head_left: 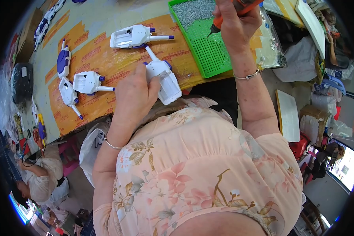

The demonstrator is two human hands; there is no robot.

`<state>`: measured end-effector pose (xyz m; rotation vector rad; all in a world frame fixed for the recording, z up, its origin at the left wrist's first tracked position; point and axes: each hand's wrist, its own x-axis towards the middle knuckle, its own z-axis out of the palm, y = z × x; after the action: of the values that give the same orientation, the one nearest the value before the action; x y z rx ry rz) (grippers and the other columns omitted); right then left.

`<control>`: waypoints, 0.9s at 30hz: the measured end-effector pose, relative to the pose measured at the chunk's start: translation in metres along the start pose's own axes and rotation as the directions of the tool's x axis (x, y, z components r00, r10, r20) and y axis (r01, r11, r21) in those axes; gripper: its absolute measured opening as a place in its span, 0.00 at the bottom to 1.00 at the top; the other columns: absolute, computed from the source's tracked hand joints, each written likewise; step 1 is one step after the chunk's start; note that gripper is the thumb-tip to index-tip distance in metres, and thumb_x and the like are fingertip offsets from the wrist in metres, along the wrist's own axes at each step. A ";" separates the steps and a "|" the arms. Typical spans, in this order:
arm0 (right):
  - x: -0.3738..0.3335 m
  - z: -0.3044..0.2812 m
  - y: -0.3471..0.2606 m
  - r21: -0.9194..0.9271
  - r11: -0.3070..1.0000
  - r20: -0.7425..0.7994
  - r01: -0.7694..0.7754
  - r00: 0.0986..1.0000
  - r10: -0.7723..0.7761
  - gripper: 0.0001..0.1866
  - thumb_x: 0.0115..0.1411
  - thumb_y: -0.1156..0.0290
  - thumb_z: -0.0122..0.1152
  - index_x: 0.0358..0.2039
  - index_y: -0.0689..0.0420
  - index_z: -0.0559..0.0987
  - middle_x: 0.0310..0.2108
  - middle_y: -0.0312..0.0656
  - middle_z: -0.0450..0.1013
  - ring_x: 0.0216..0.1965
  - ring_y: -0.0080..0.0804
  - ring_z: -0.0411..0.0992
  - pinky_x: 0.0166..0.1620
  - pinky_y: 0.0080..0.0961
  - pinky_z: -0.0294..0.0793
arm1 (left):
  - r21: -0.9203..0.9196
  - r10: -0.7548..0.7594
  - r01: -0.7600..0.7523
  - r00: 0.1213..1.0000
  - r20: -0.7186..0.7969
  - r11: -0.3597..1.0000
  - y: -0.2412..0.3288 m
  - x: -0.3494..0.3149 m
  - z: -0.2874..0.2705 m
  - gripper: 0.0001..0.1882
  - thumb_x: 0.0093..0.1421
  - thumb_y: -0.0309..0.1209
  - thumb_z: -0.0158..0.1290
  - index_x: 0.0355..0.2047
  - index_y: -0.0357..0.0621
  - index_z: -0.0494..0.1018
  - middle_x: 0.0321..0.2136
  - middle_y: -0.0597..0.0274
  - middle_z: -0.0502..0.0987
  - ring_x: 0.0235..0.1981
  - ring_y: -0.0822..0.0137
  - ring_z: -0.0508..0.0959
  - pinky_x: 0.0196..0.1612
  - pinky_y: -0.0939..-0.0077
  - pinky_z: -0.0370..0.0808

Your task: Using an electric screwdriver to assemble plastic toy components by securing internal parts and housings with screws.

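Note:
My left hand point(133, 90) lies at the table's near edge, its fingers closed around a white plastic housing point(168, 84) with an open compartment and purple side parts. In my right hand point(240, 27) is an orange electric screwdriver point(219, 20), its dark tip pointing down-left above a green tray point(206, 74). Small silvery screws point(192, 11) lie heaped in the far part of that perforated tray. Just beyond my left hand, another white housing point(135, 36) rests on the table. To the left lie more units, among them a white one point(88, 82) and a purple-faced one point(63, 62).
Orange-brown tape point(100, 51) covers much of the table. A row of purple and white units point(43, 23) runs along the far left. Yellow-handled tools point(41, 128) lie at the left edge, near a seated person point(47, 177). A white board point(288, 116) stands at right.

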<state>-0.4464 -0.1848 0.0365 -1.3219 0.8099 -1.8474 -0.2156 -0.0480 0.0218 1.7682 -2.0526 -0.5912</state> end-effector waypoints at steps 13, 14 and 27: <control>-0.002 0.003 -0.006 -0.050 0.998 0.060 0.039 0.998 -0.036 0.10 0.62 0.76 0.69 0.34 0.55 0.73 0.19 0.28 0.69 0.15 0.14 0.64 0.19 0.15 0.62 | 0.195 0.470 -0.483 0.876 0.110 0.854 -0.007 0.016 -0.011 0.35 0.47 0.19 0.58 0.59 0.48 0.72 0.60 0.48 0.70 0.59 0.46 0.72 0.67 0.49 0.63; 0.001 0.004 0.002 -0.049 0.998 0.061 0.039 0.998 -0.036 0.10 0.62 0.76 0.69 0.34 0.55 0.73 0.19 0.28 0.69 0.15 0.14 0.64 0.19 0.15 0.62 | 0.195 0.457 -0.482 0.875 0.162 0.854 -0.008 0.017 -0.010 0.35 0.46 0.20 0.59 0.58 0.49 0.72 0.60 0.48 0.70 0.61 0.45 0.71 0.70 0.47 0.59; 0.003 0.006 -0.006 0.299 0.951 0.116 0.084 0.986 -0.123 0.12 0.62 0.72 0.71 0.39 0.56 0.73 0.21 0.31 0.72 0.16 0.14 0.65 0.19 0.15 0.61 | -0.190 0.218 -0.196 0.971 0.102 0.962 -0.007 0.013 -0.008 0.37 0.46 0.29 0.70 0.58 0.42 0.71 0.50 0.48 0.72 0.51 0.46 0.74 0.53 0.58 0.74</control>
<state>-0.4426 -0.1841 0.0448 -1.2981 0.3840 -1.8530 -0.2069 -0.0628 0.0249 1.4260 -2.1560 -0.8081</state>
